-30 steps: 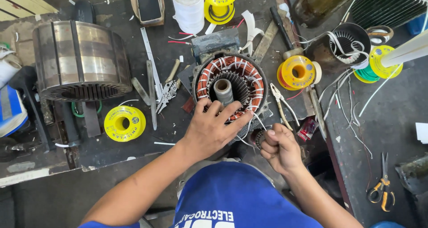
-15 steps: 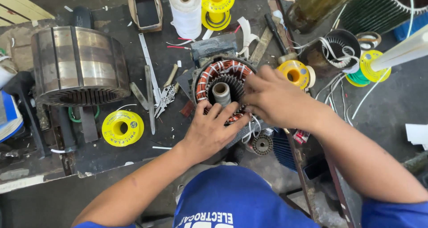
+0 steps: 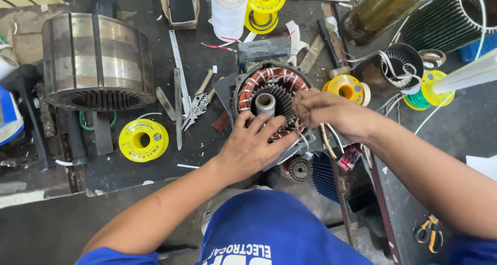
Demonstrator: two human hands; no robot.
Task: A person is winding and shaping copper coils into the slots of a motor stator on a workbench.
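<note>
— What are the 2 hands doing right now?

— The left hand point(image 3: 253, 146) is lying spread and flat on the near rim of the motor stator point(image 3: 272, 102), fingers wide, steadying it and gripping nothing. The right hand point(image 3: 323, 109) is reaching in from the other side, its fingers pinched narrow at the copper windings point(image 3: 259, 83); whether it is pinching a wire or lacing cord, I cannot tell.

— Which step would you call it?

— I am judging it as tying or dressing the coil ends. The next move is probably calling for a steady brace and a careful pull that spares the winding enamel.

— And around them?

— Just under the left palm, a small rotor point(image 3: 300, 169) is sitting. Left of that hand, pliers point(image 3: 195, 108) and a yellow spool point(image 3: 143, 139) are lying on the bench. Beyond the right hand, another yellow reel point(image 3: 348, 88) is resting, and farther off a white cord roll point(image 3: 229, 8) is standing.
</note>
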